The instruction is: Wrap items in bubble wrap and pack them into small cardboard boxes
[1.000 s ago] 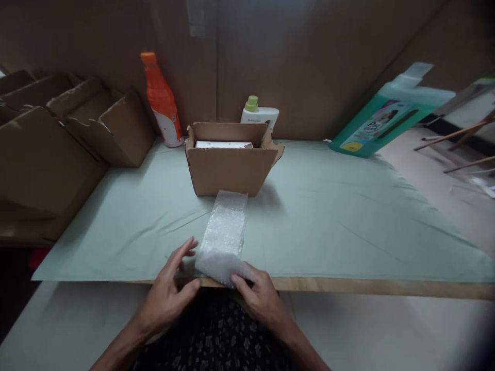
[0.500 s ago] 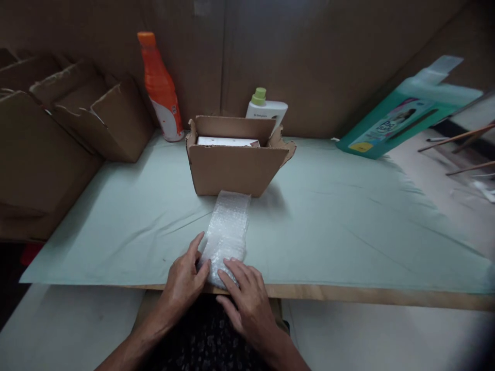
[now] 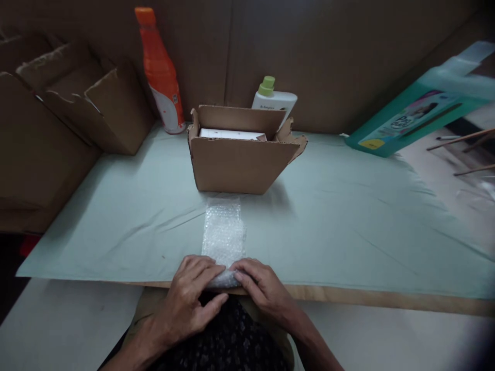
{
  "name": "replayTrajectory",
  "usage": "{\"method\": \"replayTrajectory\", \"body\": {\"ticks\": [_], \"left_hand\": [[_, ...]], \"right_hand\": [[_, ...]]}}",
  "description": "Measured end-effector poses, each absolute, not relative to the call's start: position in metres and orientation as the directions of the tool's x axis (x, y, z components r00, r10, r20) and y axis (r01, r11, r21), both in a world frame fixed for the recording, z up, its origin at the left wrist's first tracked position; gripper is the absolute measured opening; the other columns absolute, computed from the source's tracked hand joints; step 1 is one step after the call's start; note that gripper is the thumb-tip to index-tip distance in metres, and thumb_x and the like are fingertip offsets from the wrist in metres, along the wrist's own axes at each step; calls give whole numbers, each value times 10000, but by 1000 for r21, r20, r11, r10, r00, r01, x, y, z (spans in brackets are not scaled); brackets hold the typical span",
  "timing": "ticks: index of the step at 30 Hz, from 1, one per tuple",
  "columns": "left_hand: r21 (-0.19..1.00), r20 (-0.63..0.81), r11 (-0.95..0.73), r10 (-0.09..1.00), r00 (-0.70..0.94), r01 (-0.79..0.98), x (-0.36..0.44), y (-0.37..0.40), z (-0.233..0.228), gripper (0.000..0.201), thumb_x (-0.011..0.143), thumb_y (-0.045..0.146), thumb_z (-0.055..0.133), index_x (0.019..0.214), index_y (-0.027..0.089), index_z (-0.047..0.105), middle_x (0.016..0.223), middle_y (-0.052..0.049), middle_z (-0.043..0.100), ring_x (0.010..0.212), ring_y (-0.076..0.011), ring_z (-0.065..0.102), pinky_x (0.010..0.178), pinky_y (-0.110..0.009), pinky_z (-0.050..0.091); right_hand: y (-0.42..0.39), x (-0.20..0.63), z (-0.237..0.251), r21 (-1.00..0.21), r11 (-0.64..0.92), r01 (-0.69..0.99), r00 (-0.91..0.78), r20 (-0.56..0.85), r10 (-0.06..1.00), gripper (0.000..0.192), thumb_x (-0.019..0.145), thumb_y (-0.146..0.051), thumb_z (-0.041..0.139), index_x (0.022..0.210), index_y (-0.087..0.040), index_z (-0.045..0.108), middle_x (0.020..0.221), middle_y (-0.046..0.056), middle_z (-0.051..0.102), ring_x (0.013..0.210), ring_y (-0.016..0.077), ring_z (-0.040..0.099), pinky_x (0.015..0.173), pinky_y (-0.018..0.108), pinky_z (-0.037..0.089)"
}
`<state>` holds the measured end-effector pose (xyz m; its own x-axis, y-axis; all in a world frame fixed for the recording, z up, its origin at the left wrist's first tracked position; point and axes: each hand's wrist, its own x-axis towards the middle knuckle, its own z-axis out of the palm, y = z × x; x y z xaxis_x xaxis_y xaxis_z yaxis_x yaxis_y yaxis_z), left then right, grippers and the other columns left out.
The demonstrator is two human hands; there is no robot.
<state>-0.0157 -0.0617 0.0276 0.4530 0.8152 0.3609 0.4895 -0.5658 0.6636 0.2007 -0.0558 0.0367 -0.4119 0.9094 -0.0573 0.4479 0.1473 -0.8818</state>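
Note:
A strip of clear bubble wrap (image 3: 223, 229) lies on the cloth at the table's front edge, its near end bunched into a small roll. My left hand (image 3: 189, 291) curves its fingers over the left part of that roll, with the thumb held apart below the table edge. From the other side, my right hand (image 3: 263, 288) grips the roll's right end between thumb and fingers. Whether anything is inside the roll cannot be seen. Just beyond the strip's far end stands an open cardboard box (image 3: 240, 167) with a white item (image 3: 232, 135) inside.
Pale green cloth (image 3: 328, 232) covers the table. Behind the box are an orange bottle (image 3: 162, 77) and a white bottle (image 3: 275, 101) with a green cap. A teal jug (image 3: 417, 113) stands at the back right, and more cardboard boxes (image 3: 116, 113) fill the left side.
Both hands have closed in on the near end of the bubble wrap, which is now more rolled up. The strip's far end has come nearer, away from the box. The view has shifted slightly.

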Motion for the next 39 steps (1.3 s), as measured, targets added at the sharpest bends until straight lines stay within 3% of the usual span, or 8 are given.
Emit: {"method": "replayTrajectory", "body": {"ticks": [10, 16, 21, 25, 28, 32, 35, 39], "left_hand": [[843, 144, -267, 948, 282, 468, -18, -61, 22, 185, 923, 215, 581, 1080, 187, 676, 915, -55, 717, 814, -178, 672, 697, -278, 544], [764, 59, -139, 988, 146, 630, -12, -51, 13, 330, 924, 292, 605, 1229, 171, 643, 950, -68, 684, 845, -207, 640, 731, -333, 554], [669, 253, -302, 952, 174, 679, -13, -52, 9, 348, 952, 237, 574, 1298, 203, 594, 1228, -119, 607, 1137, -247, 584, 955, -412, 513], [645, 308, -450, 892, 330, 617, -20, -67, 17, 388, 949, 251, 594, 1334, 224, 555, 1253, -103, 628, 1173, -258, 555, 998, -423, 471], [681, 218, -392, 915, 340, 618, -23, -64, 21, 372, 985, 256, 531, 1354, 205, 528, 1101, -81, 683, 1023, -228, 600, 898, -382, 500], [599, 131, -284, 957, 259, 749, -17, -35, 15, 350, 986, 333, 522, 1291, 174, 592, 1002, -85, 693, 912, -243, 625, 827, -399, 508], [568, 143, -237, 971, 190, 788, -13, -16, 8, 341, 972, 350, 531, 1238, 162, 630, 1010, -99, 680, 938, -262, 634, 847, -422, 515], [801, 104, -88, 995, 7, 592, -10, -26, 10, 416, 941, 389, 573, 1299, 176, 576, 1179, -118, 650, 1035, -247, 632, 925, -429, 521]], "right_hand": [[-61, 205, 23, -818, 251, 517, -314, 92, 945, 305, 954, -242, 583, 1257, -237, 608, 1153, 74, 731, 1031, 221, 684, 904, 390, 547], [-69, 196, 13, -533, 448, 718, -213, 444, 870, 284, 933, -237, 632, 1216, -217, 632, 1161, 125, 694, 1058, 274, 653, 875, 448, 528], [-66, 195, 17, -441, 550, 710, -424, 355, 833, 335, 931, -123, 573, 1249, -215, 621, 1241, 116, 698, 1158, 285, 618, 939, 481, 485], [-60, 197, 25, -603, 494, 627, -444, 245, 862, 258, 984, -150, 513, 1206, -208, 631, 1054, 70, 764, 922, 223, 683, 845, 420, 500], [-58, 197, 30, -653, 422, 629, -423, 167, 890, 240, 1013, -215, 494, 1205, -217, 636, 1044, 59, 769, 886, 211, 693, 808, 393, 512], [-53, 193, 29, -481, 397, 782, -261, 325, 909, 268, 1003, -263, 525, 1235, -195, 638, 1174, 141, 704, 1026, 273, 649, 852, 439, 498], [-48, 187, 27, -411, 483, 773, -369, 328, 870, 262, 971, -258, 576, 1212, -191, 652, 1212, 149, 681, 1083, 298, 614, 898, 470, 479], [-35, 182, 21, -448, 480, 754, -385, 290, 876, 243, 967, -234, 583, 1191, -214, 677, 1141, 116, 729, 1047, 287, 642, 874, 452, 490]]}}
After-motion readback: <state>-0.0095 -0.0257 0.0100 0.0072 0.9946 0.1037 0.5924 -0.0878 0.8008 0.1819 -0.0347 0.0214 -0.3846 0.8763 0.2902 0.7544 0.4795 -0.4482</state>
